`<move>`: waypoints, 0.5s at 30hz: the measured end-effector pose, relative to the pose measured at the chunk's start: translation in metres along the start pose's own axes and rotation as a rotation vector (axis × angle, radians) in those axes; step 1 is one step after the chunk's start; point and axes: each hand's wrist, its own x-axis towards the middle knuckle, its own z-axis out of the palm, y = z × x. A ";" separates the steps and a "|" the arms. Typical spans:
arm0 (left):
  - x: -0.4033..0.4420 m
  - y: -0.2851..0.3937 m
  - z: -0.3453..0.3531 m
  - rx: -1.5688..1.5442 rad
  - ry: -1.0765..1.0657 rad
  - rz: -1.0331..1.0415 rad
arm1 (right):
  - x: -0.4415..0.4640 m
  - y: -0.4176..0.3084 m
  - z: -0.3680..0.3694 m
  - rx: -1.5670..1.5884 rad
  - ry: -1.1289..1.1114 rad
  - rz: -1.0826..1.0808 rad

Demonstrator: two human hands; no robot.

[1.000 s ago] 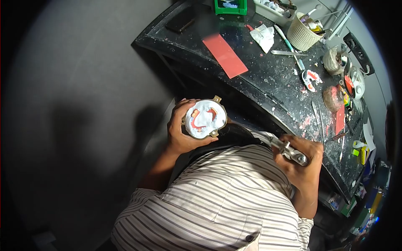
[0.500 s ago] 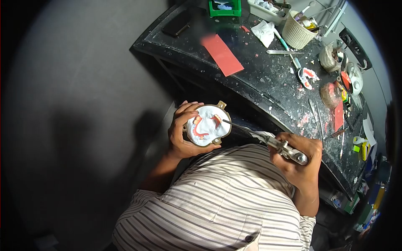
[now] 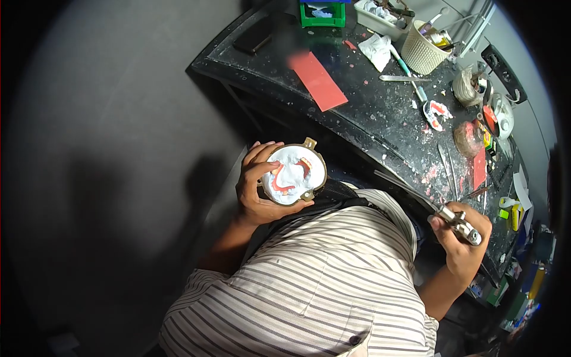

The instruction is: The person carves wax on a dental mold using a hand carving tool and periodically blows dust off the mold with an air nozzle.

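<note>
My left hand point(image 3: 254, 191) is closed around a round brass-coloured denture flask half point(image 3: 310, 143) filled with white plaster point(image 3: 293, 174). Set in the plaster is a pink denture arch point(image 3: 279, 185) with teeth, and a second toothed piece point(image 3: 306, 168) lies across from it. My left thumb and fingers grip the rim, one fingertip resting by the arch. My right hand point(image 3: 463, 256) is wrapped around a metal pistol-like tool point(image 3: 457, 224) with a long thin shaft. The shaft points at the flask but stands well apart from it, at the bench edge. Its exact kind cannot be told.
On the black bench point(image 3: 369, 113) lie a pink wax sheet point(image 3: 318, 80), a metal spatula point(image 3: 404, 78), a toothbrush point(image 3: 410, 71) and a plaster-and-pink dental piece point(image 3: 439, 113). A woven basket point(image 3: 423, 52) and a green bin point(image 3: 322, 18) stand at the back.
My right hand has drawn the metal tool away to the right, so its tip has left the toothed piece. The flask has tilted slightly in my left hand.
</note>
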 end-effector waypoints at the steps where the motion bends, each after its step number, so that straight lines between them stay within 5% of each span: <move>1: 0.000 0.000 0.000 0.002 0.010 -0.001 | -0.002 0.001 -0.004 -0.005 -0.006 0.021; 15: 0.007 0.006 -0.005 -0.018 0.047 -0.035 | -0.019 0.033 -0.014 0.130 0.027 0.081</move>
